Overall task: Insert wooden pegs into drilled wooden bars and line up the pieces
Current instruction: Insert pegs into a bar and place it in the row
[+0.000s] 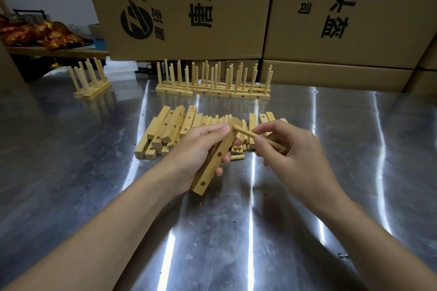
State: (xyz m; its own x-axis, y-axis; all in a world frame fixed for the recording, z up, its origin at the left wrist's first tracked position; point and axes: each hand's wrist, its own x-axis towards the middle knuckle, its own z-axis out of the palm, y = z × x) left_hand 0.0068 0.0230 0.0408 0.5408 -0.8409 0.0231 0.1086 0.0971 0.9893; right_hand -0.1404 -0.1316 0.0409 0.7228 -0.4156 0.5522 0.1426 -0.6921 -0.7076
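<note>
My left hand [196, 149] grips a drilled wooden bar [214, 163], held slanted above the metal table, with two open holes showing on its side. My right hand [290, 149] pinches a wooden peg [248, 134] whose far end meets the top end of the bar. Behind my hands lies a pile of loose drilled bars [165, 130] and a heap of loose pegs [238, 146]. One peg [237, 157] lies alone at the front of the heap.
Finished bars with upright pegs stand in a row [212, 85] at the back of the steel table [71, 160], and a smaller group [91, 82] stands at the back left. Large cardboard boxes [189, 7] wall off the rear. A shelf with wrapped goods [35, 33] is at far left.
</note>
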